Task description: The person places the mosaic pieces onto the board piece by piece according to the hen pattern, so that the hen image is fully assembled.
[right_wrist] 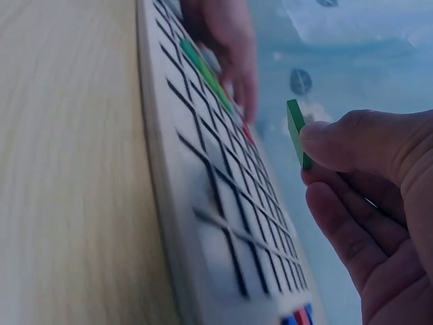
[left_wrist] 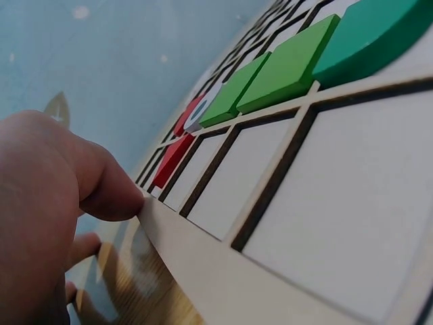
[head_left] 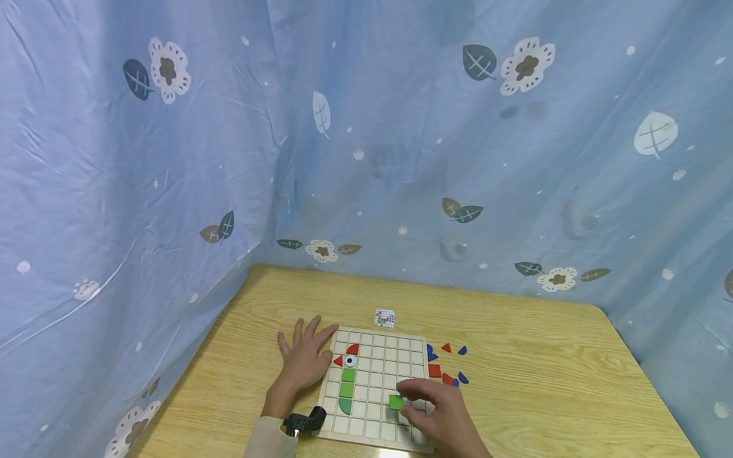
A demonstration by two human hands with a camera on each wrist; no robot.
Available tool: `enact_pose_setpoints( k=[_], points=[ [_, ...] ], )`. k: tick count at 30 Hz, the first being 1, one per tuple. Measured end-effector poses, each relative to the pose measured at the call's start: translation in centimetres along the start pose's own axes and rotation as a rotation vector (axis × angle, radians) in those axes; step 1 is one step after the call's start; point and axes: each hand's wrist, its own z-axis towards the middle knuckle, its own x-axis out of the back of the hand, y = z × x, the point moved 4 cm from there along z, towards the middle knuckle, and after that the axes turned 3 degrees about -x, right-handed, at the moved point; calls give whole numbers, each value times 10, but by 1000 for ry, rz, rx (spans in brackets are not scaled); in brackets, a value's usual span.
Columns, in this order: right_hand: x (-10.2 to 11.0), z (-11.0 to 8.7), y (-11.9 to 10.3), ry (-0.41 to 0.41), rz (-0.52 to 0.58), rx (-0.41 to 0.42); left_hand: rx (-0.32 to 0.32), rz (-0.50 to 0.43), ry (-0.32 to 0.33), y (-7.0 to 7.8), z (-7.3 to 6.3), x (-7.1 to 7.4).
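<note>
- R-wrist cam: my R hand (right_wrist: 372, 227) pinches green sq. (right_wrist: 296, 132) off board (right_wrist: 210, 271)
- Pic card (head_left: 385, 318): head cam only
- L hand (head_left: 303, 359), fingers spread, touches board edge
- R hand hides some board

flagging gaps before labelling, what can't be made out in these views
- Printed card, head view: design too small to read
- Grid board squares beneath the right hand, head view: hidden by that hand
- Teal quarter-circle tile, left wrist view: cut off by right edge
- Green square tile, right wrist view: partly behind thumb
</note>
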Motion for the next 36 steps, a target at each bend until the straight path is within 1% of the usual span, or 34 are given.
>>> enact_pose_setpoints(
  k=[5, 10, 13, 17, 22, 25, 29, 31, 36],
  points=[
    [-22, 9, -3, -57, 36, -28, -6, -7, -4, 0, -1, 0],
    [-41, 15, -5, -93, 74, -33, -11, -5, -2, -1, -1, 1],
    [-49, 18, -6, -104, 87, -12, -9, -5, -4, -1, -1, 2],
    [-58, 21, -9, -104, 78, 33, -5, -11, -6, 1, -2, 2],
    [-64, 23, -14, -100, 34, 75, -7, -10, 0, 1, -1, 2],
    [-66, 24, -15, -113, -33, 66, -5, -5, -1, 1, 0, 1],
    [-67, 26, -16, -151, -114, 49, -4, -1, -4, 1, -1, 1],
    [-68, 26, -18, -161, -131, 49, -5, -1, -2, 1, -1, 1],
    [-69, 26, -21, -142, -145, 72, -6, -2, -1, 1, -1, 1]
  ],
)
